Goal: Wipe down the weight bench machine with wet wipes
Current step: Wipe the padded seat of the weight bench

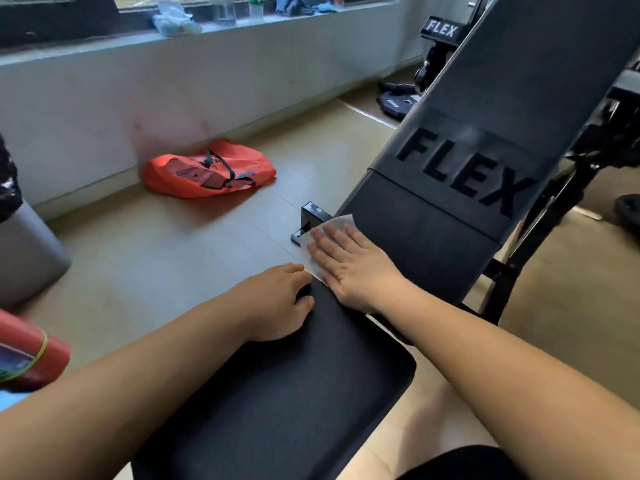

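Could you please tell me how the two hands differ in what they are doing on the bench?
The right hand lies flat, fingers straight, pressing the wipe on the back pad; the left hand curls round the edge of the seat pad. The right hand has the wipe under it; the left hand has none. Both touch black padding.

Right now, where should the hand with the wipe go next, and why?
Probably slide the right hand and the wet wipe under it up the backrest pad toward the FLEX lettering. The wipe lies pressed flat at the pad's lower corner, so most of the pad stretches above it, while the left hand grips the seat pad at its end.
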A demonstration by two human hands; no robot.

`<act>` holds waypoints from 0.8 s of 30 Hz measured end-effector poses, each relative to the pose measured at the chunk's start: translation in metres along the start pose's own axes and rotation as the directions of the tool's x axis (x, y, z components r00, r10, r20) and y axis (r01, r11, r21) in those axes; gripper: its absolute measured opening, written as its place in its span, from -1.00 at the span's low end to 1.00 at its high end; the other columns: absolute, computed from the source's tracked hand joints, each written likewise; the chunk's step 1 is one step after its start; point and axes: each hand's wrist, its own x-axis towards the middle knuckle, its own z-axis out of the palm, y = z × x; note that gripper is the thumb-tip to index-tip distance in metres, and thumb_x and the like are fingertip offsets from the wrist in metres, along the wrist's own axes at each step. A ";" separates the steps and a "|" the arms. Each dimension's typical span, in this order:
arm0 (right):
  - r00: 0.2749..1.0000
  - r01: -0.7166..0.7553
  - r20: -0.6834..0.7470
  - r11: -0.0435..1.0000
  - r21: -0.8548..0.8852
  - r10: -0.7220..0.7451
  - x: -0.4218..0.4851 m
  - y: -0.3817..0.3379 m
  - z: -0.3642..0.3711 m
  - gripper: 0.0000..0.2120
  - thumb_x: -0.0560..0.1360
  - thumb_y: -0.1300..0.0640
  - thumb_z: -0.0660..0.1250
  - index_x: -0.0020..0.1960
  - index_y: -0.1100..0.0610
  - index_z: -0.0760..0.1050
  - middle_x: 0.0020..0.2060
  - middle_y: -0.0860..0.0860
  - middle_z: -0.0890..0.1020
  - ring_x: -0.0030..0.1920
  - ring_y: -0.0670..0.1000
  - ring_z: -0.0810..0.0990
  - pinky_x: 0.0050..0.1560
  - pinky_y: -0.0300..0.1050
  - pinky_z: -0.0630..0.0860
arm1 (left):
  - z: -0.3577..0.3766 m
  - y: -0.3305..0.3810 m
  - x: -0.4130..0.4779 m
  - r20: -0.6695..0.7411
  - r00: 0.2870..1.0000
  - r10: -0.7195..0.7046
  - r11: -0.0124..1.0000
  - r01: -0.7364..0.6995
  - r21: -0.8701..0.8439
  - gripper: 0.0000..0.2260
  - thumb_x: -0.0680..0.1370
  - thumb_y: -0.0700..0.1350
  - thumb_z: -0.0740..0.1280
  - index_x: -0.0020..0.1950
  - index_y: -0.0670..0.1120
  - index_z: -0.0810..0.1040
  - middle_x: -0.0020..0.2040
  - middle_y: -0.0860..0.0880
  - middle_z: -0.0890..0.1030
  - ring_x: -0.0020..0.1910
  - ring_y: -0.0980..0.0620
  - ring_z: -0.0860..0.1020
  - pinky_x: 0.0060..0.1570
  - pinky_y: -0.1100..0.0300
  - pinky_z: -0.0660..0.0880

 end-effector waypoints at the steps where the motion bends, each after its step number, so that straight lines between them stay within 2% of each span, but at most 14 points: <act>1: 1.000 0.014 0.009 1.000 -0.001 -0.014 -0.008 0.006 0.001 -0.38 0.65 -0.18 -0.38 0.67 -0.02 -0.27 0.63 -0.06 -0.30 0.64 0.00 -0.33 0.59 0.03 -0.40 | 0.000 -0.001 0.000 0.003 1.000 0.004 1.000 -0.004 0.005 -0.62 0.69 0.07 0.17 0.45 -0.06 0.44 0.51 0.00 0.38 0.53 0.01 0.30 0.49 0.09 0.26; 3: 1.000 -0.022 -0.015 0.999 0.030 0.023 -0.037 0.022 0.007 -0.31 0.60 -0.20 -0.40 0.68 0.01 -0.17 0.63 -0.03 -0.21 0.66 0.03 -0.24 0.61 0.04 -0.31 | -0.001 -0.002 -0.001 0.012 1.000 0.019 1.000 -0.019 0.002 -0.62 0.70 0.07 0.15 0.47 -0.05 0.42 0.52 -0.01 0.36 0.54 0.01 0.27 0.49 0.11 0.24; 6: 0.976 -0.144 -0.157 0.989 0.042 0.149 -0.108 0.037 0.038 -0.40 0.70 -0.13 -0.14 0.66 0.12 0.12 0.65 0.08 0.13 0.65 0.14 0.07 0.60 0.16 0.01 | 0.000 -0.002 -0.001 0.015 1.000 0.025 0.999 -0.024 -0.021 -0.63 0.70 0.06 0.16 0.47 -0.05 0.42 0.52 -0.01 0.36 0.53 0.00 0.28 0.47 0.12 0.25; 7: 0.964 -0.174 -0.195 0.983 0.060 0.183 -0.132 0.038 0.048 -0.41 0.70 -0.09 -0.06 0.64 0.15 0.18 0.64 0.11 0.18 0.64 0.16 0.13 0.58 0.19 0.08 | 0.001 -0.003 0.000 0.014 1.000 0.020 1.000 -0.020 -0.023 -0.64 0.70 0.05 0.17 0.45 -0.05 0.44 0.50 -0.01 0.38 0.52 0.00 0.30 0.45 0.11 0.28; 11: 0.937 -0.189 -0.276 0.976 0.110 0.213 -0.160 0.032 0.064 -0.42 0.67 -0.05 0.06 0.63 0.17 0.23 0.64 0.13 0.20 0.64 0.17 0.16 0.56 0.26 0.17 | 0.005 -0.003 0.008 -0.023 1.000 0.017 0.999 -0.018 -0.033 -0.68 0.65 0.04 0.21 0.37 0.00 0.47 0.38 0.04 0.46 0.42 -0.02 0.40 0.35 0.09 0.37; 14: 0.954 -0.197 -0.219 0.978 0.067 0.207 -0.119 0.031 0.051 -0.41 0.67 -0.10 0.00 0.63 0.13 0.23 0.64 0.12 0.19 0.64 0.18 0.15 0.58 0.23 0.09 | 0.006 -0.004 0.009 -0.036 0.999 0.013 0.999 -0.015 -0.052 -0.69 0.63 0.03 0.23 0.36 0.04 0.48 0.38 0.06 0.47 0.40 0.00 0.41 0.37 0.06 0.38; 15: 0.959 -0.198 -0.195 0.978 0.061 0.206 -0.098 0.030 0.044 -0.40 0.68 -0.13 -0.05 0.65 0.10 0.18 0.65 0.11 0.14 0.65 0.17 0.10 0.61 0.21 0.02 | 0.007 -0.005 0.008 -0.042 0.999 0.013 0.998 -0.015 -0.065 -0.70 0.63 0.03 0.24 0.35 0.05 0.49 0.36 0.08 0.48 0.39 0.01 0.42 0.37 0.06 0.38; 18: 0.964 -0.231 -0.125 0.971 0.056 0.236 -0.034 0.020 0.024 -0.38 0.69 -0.20 -0.24 0.68 -0.01 -0.22 0.65 0.02 -0.26 0.65 0.09 -0.32 0.61 0.16 -0.32 | 0.007 -0.007 0.007 -0.065 0.998 -0.006 0.994 -0.001 -0.113 -0.75 0.63 0.00 0.26 0.29 0.06 0.55 0.29 0.13 0.52 0.31 0.04 0.48 0.32 0.09 0.42; 20: 0.968 -0.231 -0.090 0.972 0.043 0.234 -0.011 0.011 0.017 -0.38 0.67 -0.20 -0.31 0.66 -0.02 -0.35 0.59 0.00 -0.40 0.61 0.08 -0.43 0.59 0.16 -0.40 | 0.007 -0.008 0.007 -0.085 0.996 -0.019 0.993 0.009 -0.121 -0.78 0.63 -0.02 0.26 0.25 0.06 0.57 0.25 0.14 0.54 0.27 0.05 0.51 0.30 0.09 0.43; 22: 0.975 -0.202 -0.088 0.978 0.043 0.205 -0.014 0.010 0.019 -0.36 0.64 -0.21 -0.33 0.67 -0.02 -0.32 0.60 0.01 -0.37 0.61 0.07 -0.41 0.60 0.16 -0.36 | 0.006 -0.009 0.007 -0.092 0.995 -0.025 0.992 0.013 -0.125 -0.80 0.63 -0.03 0.24 0.20 0.06 0.57 0.19 0.14 0.55 0.22 0.04 0.52 0.27 0.09 0.45; 24: 0.964 -0.202 -0.160 0.976 0.075 0.212 -0.037 0.016 0.030 -0.35 0.66 -0.22 -0.24 0.69 -0.01 -0.10 0.66 0.04 -0.17 0.66 0.09 -0.23 0.63 0.15 -0.23 | 0.005 -0.009 0.007 -0.086 0.996 -0.028 0.992 0.017 -0.123 -0.81 0.62 -0.05 0.24 0.20 0.04 0.58 0.17 0.12 0.56 0.20 0.04 0.52 0.24 0.11 0.44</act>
